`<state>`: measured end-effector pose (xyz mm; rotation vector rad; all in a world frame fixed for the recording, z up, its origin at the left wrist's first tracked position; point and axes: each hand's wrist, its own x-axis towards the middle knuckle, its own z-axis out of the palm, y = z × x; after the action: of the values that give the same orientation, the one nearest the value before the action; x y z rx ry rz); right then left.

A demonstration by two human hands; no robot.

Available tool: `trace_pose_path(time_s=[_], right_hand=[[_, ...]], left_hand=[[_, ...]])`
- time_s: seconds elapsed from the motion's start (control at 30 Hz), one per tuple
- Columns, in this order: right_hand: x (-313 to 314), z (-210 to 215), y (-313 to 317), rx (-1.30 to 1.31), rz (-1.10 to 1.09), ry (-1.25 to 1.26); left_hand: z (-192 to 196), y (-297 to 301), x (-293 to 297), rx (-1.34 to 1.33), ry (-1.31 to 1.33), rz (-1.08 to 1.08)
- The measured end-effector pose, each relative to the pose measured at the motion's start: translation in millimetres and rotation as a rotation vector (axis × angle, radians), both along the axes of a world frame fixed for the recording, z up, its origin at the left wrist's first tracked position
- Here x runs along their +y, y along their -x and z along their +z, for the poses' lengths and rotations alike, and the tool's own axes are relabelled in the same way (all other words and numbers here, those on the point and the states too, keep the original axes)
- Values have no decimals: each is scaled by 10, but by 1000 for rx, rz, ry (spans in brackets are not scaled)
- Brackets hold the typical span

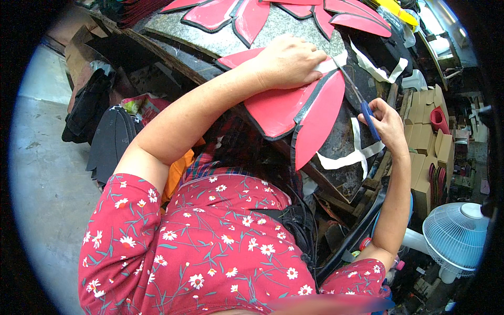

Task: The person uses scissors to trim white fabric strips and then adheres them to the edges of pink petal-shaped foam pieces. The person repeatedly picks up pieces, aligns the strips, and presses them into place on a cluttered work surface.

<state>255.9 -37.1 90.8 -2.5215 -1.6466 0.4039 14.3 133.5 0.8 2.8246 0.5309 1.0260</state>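
My left hand (289, 60) presses flat on a pair of red petal-shaped sheets with black edges (296, 107) that lie on a dark stone-topped bench (273, 26). Its fingertips rest on a white paper strip (332, 64) at the sheets' upper edge. My right hand (386, 126) grips blue-handled scissors (359, 100), blades pointing up toward the strip beside my left fingers. More white strips (357, 155) hang over the bench edge below the scissors.
Several more red petal sheets (247, 13) lie further up the bench. Cardboard boxes (430, 142) stand at the right, a white fan (454, 236) below them. Dark shoe-sole shapes (107, 139) and a black bag (86, 105) sit at the left by grey floor (42, 173).
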Motion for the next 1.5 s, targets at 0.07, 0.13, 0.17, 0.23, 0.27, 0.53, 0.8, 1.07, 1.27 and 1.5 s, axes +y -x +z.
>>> trace_pose_path(time_s=[0.07, 0.13, 0.17, 0.23, 0.27, 0.53, 0.8, 1.07, 1.27, 1.5], right_hand=[[-20, -82, -90, 74, 14, -46], [-34, -164, -167, 154, 20, -101], [-35, -203, -193, 193, -2, -131], [-35, -259, -224, 230, -124, -140], [-30, -274, -230, 97, -101, -160], [18, -327, -215, -222, -36, -263], [-685, 60, 145, 413, 126, -373], [-1205, 50, 521, 241, 37, -409], [-1231, -208, 381, 173, -27, -356], [-1192, -99, -66, 771, -309, -788]], left_hand=[[10, 1, -1, 33, 33, -9], [14, 4, -1, 41, 25, -5], [14, 5, 0, 41, 12, 1], [7, 6, -2, 12, -6, 1], [1, 6, 3, -1, -19, -2], [-99, -122, 251, 112, -64, -63], [-43, -14, 439, 202, 60, -223], [325, 157, -1103, -97, 37, -449], [127, 59, -1498, 89, 28, -480], [83, 93, -1480, 102, 84, -531]])
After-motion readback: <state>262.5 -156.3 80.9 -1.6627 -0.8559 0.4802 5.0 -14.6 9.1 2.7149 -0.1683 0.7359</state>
